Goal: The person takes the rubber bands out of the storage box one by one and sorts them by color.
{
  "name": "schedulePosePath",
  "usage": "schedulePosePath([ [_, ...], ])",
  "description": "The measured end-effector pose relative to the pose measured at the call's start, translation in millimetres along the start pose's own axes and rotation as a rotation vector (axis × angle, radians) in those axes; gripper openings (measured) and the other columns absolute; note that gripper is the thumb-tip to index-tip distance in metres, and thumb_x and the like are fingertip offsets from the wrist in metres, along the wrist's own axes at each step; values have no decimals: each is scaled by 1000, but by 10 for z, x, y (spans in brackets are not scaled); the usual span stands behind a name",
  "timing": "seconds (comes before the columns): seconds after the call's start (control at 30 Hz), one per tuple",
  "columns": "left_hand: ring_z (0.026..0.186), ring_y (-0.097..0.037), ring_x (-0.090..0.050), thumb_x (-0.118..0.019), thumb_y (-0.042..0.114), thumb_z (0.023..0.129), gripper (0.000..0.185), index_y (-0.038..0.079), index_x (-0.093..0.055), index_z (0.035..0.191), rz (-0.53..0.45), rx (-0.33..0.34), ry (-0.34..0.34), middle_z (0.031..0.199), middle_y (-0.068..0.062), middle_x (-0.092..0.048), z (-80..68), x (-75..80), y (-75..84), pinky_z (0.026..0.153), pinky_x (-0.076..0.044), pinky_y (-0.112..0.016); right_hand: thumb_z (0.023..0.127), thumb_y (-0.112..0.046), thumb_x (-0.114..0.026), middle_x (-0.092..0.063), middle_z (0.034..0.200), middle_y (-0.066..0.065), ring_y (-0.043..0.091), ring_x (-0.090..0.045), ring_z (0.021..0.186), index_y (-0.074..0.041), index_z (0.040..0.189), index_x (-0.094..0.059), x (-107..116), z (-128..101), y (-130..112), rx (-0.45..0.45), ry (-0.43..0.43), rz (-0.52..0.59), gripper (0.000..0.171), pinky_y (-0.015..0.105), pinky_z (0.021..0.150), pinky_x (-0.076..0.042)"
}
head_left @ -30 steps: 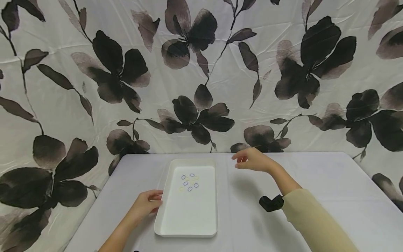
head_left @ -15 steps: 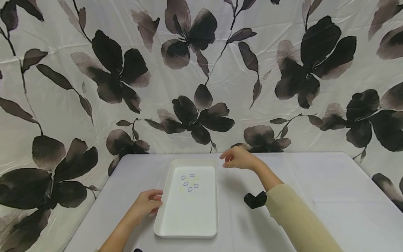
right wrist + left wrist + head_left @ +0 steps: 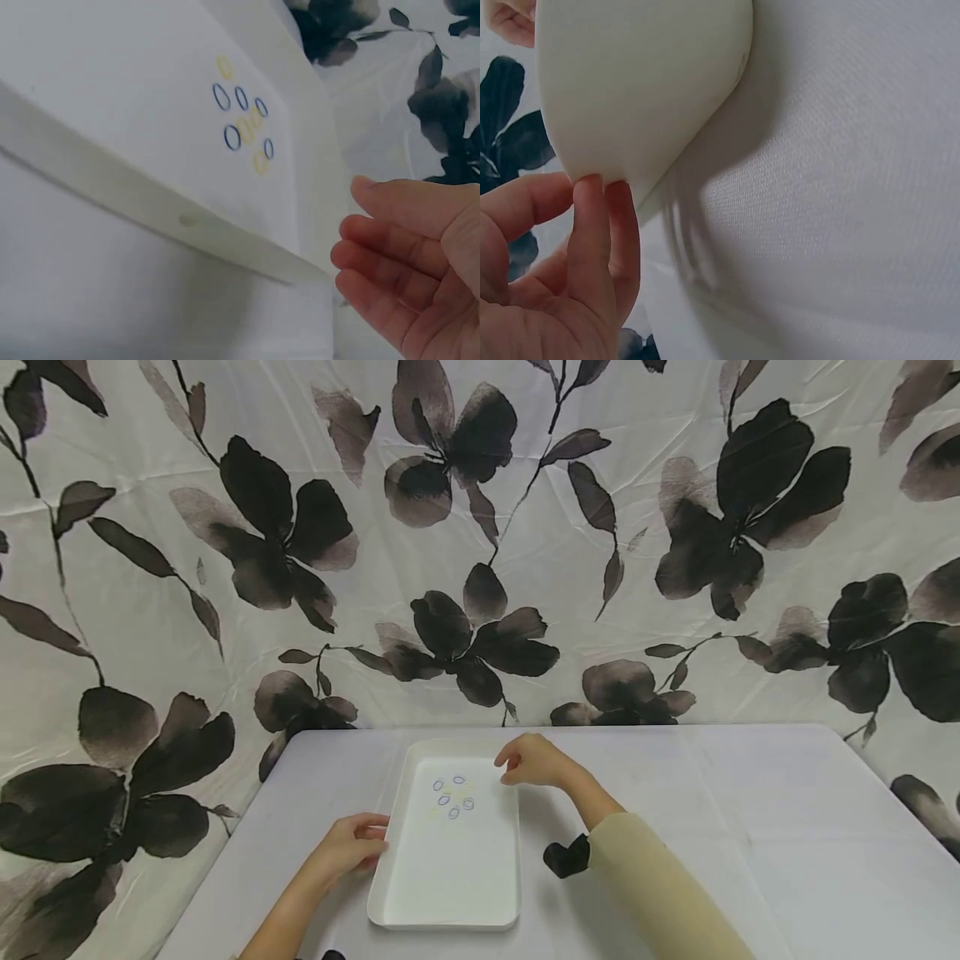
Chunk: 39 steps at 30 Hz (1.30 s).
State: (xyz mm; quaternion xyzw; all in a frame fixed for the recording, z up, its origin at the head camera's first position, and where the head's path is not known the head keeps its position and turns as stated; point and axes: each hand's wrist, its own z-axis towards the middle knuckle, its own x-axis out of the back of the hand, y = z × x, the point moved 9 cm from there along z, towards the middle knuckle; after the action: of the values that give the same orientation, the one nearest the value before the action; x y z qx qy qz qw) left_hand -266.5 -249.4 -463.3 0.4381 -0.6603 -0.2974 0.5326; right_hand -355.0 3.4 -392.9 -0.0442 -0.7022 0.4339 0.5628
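A white rectangular tray (image 3: 442, 877) lies lengthwise on the table. On its floor, toward the far end, several small thin blue rings (image 3: 444, 799) and yellow rings (image 3: 225, 67) sit in a loose cluster. My left hand (image 3: 352, 846) holds the tray's left rim by the fingertips; the left wrist view has the fingers (image 3: 590, 247) right at the tray's edge. Over the far right rim hovers my right hand (image 3: 536, 762), its fingers loosely bent. Nothing shows between those fingers in the right wrist view, where the hand (image 3: 420, 262) is beside the tray corner.
A white cloth covers the table (image 3: 720, 860). Behind its far edge hangs a white curtain (image 3: 570, 568) with dark flowers. A black strap piece (image 3: 566, 857) hangs at the right sleeve (image 3: 652, 885).
My right hand has moved left, from beyond the tray's right side to over its far right rim, and ends slightly lower. The left hand and the tray keep their place.
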Motion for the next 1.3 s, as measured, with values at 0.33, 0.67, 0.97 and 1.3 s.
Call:
schedulePosePath([
  [0.33, 74, -20, -58, -64, -7, 77, 43, -7, -55, 118, 6, 4, -27, 92, -15, -57, -13, 30, 11, 62, -52, -32, 74, -3, -74, -58, 72, 1, 14, -51, 65, 0, 92, -71, -319, 167, -22, -132, 54, 112, 19, 24, 57, -42],
  [0.67, 74, -20, -58, -65, -6, 76, 43, -8, -54, 118, 30, -12, -37, 91, -15, -58, 25, -2, 62, 61, -52, -33, 69, -4, -76, -60, 72, 2, 15, -51, 65, -3, 83, -71, -522, 210, 57, -285, 189, 70, 15, 27, 60, -43],
  [0.97, 73, -21, -58, -63, -8, 77, 42, -8, -55, 118, 35, -19, -25, 89, -14, -58, 3, -7, 70, 59, -51, -33, 63, -4, -81, -64, 74, 5, 20, -55, 70, -3, 79, -68, -631, 187, 99, -396, 298, 76, 20, 35, 72, -47],
  [1.3, 72, -21, -58, -62, -8, 77, 41, -9, -55, 117, 35, -21, -22, 88, -14, -58, -14, -20, 80, 58, -51, -32, 64, -3, -80, -57, 59, 0, 15, -50, 57, -7, 62, -60, -701, 109, 95, -368, 376, 50, 21, 26, 55, -42],
])
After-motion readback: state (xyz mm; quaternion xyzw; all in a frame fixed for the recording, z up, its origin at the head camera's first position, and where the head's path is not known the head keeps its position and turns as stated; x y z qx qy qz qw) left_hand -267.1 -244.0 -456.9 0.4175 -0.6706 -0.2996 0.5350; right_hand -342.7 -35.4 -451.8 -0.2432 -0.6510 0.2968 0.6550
